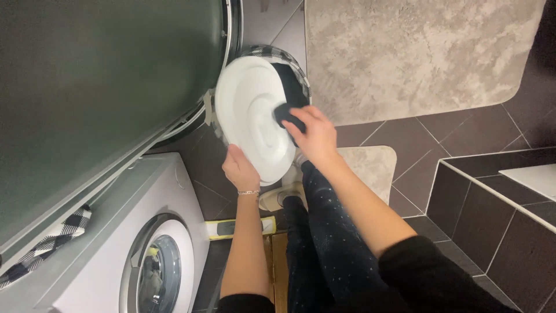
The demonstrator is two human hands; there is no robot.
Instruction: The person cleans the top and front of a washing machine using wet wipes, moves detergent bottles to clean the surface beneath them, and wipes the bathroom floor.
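- left hand [238, 170] grips the lower edge of a white lid [255, 119], fingers curled round its rim, a thin bracelet [248, 192] on the wrist.
- right hand [313, 134] is clenched on a dark cloth [288, 116], pressing it near the lid's right side.
- lid is tilted up, hinged over a checked laundry basket [292, 64] with a dark inside, which stands on the dark tiled floor [463, 133].
- basket sits just beside a curved shower door [110, 75] and touches a beige mat [417, 52].
- 1 white washing machine [145, 255] stands lower left, a checked cloth [49, 243] lying on top of it.
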